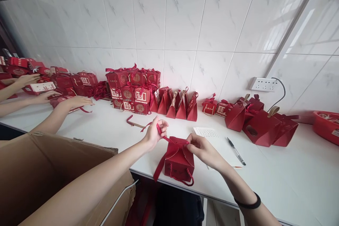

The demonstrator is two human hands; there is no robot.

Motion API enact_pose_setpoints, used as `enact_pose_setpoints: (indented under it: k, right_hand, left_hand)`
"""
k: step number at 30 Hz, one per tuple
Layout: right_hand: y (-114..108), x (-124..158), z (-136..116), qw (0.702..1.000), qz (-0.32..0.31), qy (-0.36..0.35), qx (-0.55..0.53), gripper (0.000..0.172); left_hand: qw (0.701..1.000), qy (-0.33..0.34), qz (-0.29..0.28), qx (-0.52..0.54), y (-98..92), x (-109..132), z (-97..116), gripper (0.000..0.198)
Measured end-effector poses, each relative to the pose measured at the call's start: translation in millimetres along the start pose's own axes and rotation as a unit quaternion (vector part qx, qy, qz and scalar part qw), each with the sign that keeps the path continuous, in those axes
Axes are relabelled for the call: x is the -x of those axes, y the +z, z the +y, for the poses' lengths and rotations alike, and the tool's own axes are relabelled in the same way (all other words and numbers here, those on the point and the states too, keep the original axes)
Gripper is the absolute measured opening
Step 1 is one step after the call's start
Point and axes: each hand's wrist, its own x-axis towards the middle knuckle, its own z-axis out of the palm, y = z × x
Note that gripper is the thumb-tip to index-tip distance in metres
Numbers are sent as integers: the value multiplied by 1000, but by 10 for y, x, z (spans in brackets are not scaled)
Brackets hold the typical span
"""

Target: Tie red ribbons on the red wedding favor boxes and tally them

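Note:
A small red gift box (179,160) with a twisted red cord handle stands at the table's front edge. Red ribbon (160,165) runs over its folded top, one tail hanging down at the left. My left hand (155,132), up and left of the box, is closed on a stretch of this ribbon. At the box's top right, my right hand (202,148) pinches the ribbon between thumb and fingertips. Behind my left hand, another thin ribbon piece (134,123) lies on the white table (278,176).
Stacked red boxes (132,90) and a row of pointed red bags (176,104) line the tiled wall. Right are larger red bags (262,127), a pen (236,151), written paper (205,132) and a red basin (327,125). Front left stands a cardboard box (60,173); other people's hands (75,102) work beyond.

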Motion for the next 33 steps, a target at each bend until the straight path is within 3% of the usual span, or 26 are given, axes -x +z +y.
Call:
enact_pose_setpoints:
  k: [3,7,13,17,21,24,29,33]
  right_hand:
    - [-34,-15,58,988,-1,16,-156,6]
    - [-54,-20,126,946,21,24,-324,11]
    - [-126,53,65,914,59,59,-398,27]
    - [-219,214,74,915,92,53,-390,30]
    - [-249,419,227,922,88,36,-375,33]
    - [-251,570,369,929,90,33,-357,39]
    - [-291,871,509,916,136,57,-372,39]
    - [-275,1062,553,894,174,60,-410,39]
  left_hand:
    - [1000,6,-18,-15,-5,6,4,49]
    - [998,11,-36,-49,-17,10,4,49]
    - [983,30,-92,-155,-78,13,41,50]
    - [918,93,-154,-354,-150,72,156,44]
    - [824,141,-180,-518,-223,126,246,15]
    - [786,168,-189,-564,-255,153,272,11]
    - [755,201,-199,-592,-254,218,315,9]
    - [681,227,-178,-673,-281,228,328,13]
